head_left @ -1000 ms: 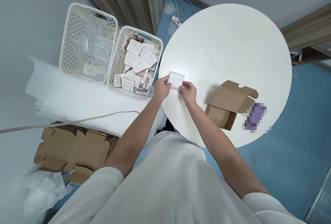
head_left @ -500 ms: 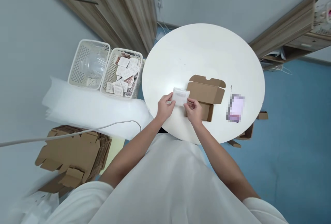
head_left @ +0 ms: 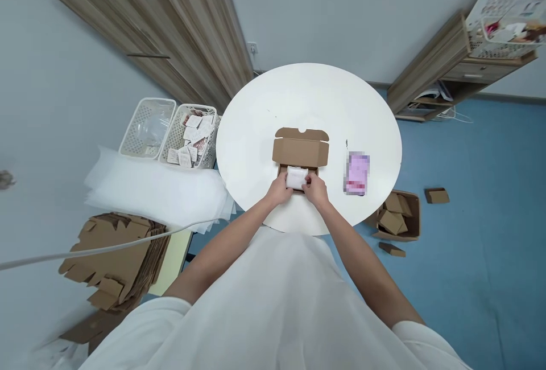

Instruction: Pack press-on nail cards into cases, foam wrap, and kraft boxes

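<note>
A small open cardboard box (head_left: pixel 300 151) stands on the round white table (head_left: pixel 307 102), its lid flipped up at the far side. Inside it lies a small white wrapped packet (head_left: pixel 296 177). My left hand (head_left: pixel 279 190) pinches the packet's left edge and my right hand (head_left: pixel 316 190) pinches its right edge, both with fingers closed, holding it in the box's tray. To the right of the box a blurred purple object (head_left: pixel 357 173) rests on the table.
Two white baskets (head_left: pixel 147 128) stand left of the table; one (head_left: pixel 191 136) holds several blister cards. White foam sheets (head_left: pixel 153 190) and flat cardboard blanks (head_left: pixel 115 259) lie at the left. A carton of folded boxes (head_left: pixel 398 219) sits on the blue floor at the right.
Both hands carried the white packet from the table's left part to the right and down into the open box. The camera tilted up, showing more of the room.
</note>
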A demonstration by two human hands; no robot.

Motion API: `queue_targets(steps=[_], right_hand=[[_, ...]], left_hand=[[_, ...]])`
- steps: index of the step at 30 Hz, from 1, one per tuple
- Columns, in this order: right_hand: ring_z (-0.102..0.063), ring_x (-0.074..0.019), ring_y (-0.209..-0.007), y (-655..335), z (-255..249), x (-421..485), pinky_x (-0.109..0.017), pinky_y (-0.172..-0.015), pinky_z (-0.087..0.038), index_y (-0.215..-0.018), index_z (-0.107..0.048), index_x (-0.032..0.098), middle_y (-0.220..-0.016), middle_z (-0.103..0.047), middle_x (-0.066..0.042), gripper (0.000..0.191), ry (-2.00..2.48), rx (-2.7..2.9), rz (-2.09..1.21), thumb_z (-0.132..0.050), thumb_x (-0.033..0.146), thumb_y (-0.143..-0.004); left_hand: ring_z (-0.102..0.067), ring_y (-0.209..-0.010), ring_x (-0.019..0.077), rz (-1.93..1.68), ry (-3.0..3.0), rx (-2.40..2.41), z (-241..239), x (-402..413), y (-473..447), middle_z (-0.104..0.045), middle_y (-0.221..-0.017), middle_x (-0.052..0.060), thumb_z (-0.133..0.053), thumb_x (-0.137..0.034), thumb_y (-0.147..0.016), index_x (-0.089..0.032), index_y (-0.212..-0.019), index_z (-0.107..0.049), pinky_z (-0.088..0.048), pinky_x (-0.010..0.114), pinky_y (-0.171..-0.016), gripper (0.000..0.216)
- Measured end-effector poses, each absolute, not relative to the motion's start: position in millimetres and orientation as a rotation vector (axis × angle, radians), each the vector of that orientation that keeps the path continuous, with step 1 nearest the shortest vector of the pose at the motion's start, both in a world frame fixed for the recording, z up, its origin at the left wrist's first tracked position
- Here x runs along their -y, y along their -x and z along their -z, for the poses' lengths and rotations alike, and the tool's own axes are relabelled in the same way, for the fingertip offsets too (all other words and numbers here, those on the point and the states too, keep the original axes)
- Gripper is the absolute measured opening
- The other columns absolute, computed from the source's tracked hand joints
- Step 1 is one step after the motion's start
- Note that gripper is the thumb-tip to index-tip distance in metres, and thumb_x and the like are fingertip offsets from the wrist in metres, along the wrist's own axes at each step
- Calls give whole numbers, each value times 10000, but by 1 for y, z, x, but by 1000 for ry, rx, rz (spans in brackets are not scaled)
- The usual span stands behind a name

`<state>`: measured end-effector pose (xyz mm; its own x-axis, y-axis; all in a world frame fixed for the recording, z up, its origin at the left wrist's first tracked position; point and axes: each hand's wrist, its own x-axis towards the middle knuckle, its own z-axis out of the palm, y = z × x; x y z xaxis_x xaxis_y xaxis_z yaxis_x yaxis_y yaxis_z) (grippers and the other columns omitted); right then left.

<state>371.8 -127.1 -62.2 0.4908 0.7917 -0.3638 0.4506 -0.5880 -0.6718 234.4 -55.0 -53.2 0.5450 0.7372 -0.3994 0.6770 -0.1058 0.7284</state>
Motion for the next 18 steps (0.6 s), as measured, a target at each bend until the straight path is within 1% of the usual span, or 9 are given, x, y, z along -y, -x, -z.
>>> queue_targets(steps=[2, 5, 7, 10, 15, 18], right_hand=[[-567, -154, -697, -373, 62, 126, -293, -668, -426, -866, -544, 208, -821, -620, -30, 214, 2265, 1099, -899, -517, 113, -676], [-573, -179, -769, -374, 62, 126, -299, -687, -422, -884, -570, 192, -879, -624, -66, 244, 2276, 1199, -886, -481, 79, -687], [-575, -191, -818, -373, 62, 127, -302, -705, -424, -888, -588, 177, -922, -621, -87, 261, 2274, 1251, -879, -462, 63, -690], [-580, -197, -846, -373, 59, 129, -307, -729, -431, -897, -607, 162, -937, -619, -97, 270, 2256, 1286, -875, -453, 66, -696], [-591, -173, -835, -387, 51, 145, -307, -759, -449, -959, -603, 174, -990, -617, -80, 254, 2147, 1139, -801, -467, 196, -745], [-597, -169, -823, -400, 55, 161, -330, -773, -453, -1044, -578, 181, -1042, -610, -79, 327, 2138, 981, -787, -475, 290, -753]], left_hand=[[-560, -1020, 256, 4, -1827, -1221, 53, 55, -236, -586, -1134, 123, -547, -140, -665, -147, -1208, -432, -438, 348, -831, 554], [-541, -1052, 281, 83, -1874, -1229, 53, 55, -238, -591, -1119, 149, -546, -161, -658, -123, -1130, -509, -424, 357, -846, 476], [-529, -1071, 287, 83, -1913, -1206, 52, 56, -240, -585, -1119, 156, -543, -153, -648, -110, -1091, -541, -412, 359, -867, 445], [-511, -1090, 284, 33, -1958, -1167, 49, 57, -240, -570, -1133, 154, -535, -131, -639, -105, -1068, -562, -402, 361, -894, 431], [-482, -1122, 240, -295, -1971, -1190, 45, 54, -222, -536, -1194, 97, -511, -137, -678, -172, -1122, -542, -397, 360, -932, 446], [-498, -1111, 237, -364, -1775, -1358, 48, 50, -204, -511, -1236, 113, -517, -200, -714, -174, -1156, -525, -416, 358, -905, 443]])
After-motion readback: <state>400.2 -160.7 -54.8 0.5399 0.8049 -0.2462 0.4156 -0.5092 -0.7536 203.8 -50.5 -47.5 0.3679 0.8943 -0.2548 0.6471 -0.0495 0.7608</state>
